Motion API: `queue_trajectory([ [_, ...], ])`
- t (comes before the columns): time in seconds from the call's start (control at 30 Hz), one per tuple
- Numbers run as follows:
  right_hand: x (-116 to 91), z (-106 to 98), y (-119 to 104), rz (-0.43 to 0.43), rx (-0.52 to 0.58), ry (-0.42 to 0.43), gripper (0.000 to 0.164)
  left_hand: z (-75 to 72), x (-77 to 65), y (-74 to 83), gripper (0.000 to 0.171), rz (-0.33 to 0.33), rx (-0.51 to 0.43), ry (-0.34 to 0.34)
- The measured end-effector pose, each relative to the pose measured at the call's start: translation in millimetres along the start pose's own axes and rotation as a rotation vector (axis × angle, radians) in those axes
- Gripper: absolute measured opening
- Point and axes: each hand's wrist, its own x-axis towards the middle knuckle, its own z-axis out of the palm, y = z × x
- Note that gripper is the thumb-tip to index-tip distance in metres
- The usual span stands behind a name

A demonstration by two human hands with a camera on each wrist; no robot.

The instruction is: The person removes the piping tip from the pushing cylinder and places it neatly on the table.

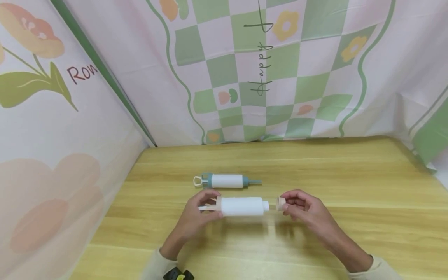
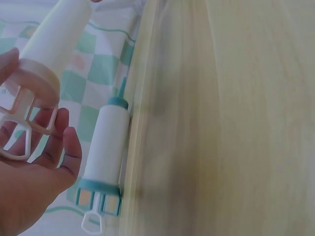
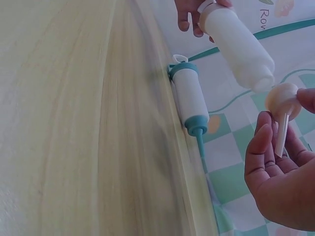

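Observation:
My left hand (image 1: 194, 214) grips the beige collar at the handle end of a large white-barrelled plunger syringe (image 1: 242, 206), held level above the table. Its bare white neck points right, and its pull handle (image 2: 22, 140) lies by the palm in the left wrist view. In my right hand (image 1: 309, 209), thumb and fingers pinch a beige nozzle cap (image 3: 281, 101) with a slim spout. A short gap separates the cap from the neck, the cap's open side facing it. Behind the hands lies a second plunger syringe (image 1: 227, 181), white with teal ends and a teal nozzle.
The wood-grain table (image 1: 367, 175) spreads under both hands. Printed cloth (image 1: 231, 70) with green checks hangs along the back edge, and a flowered cloth (image 1: 105, 128) hangs on the left. A dark strap with a yellow mark (image 1: 179, 274) shows by the left sleeve.

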Motion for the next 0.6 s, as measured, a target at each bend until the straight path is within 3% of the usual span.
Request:
queue_trajectory([
  [0.6, -2, -1, 3, -0.083, -0.025, -0.006, 0.030, -25.9, -3.2, -16.9, 0.049, -0.068, 0.068, 0.049],
])
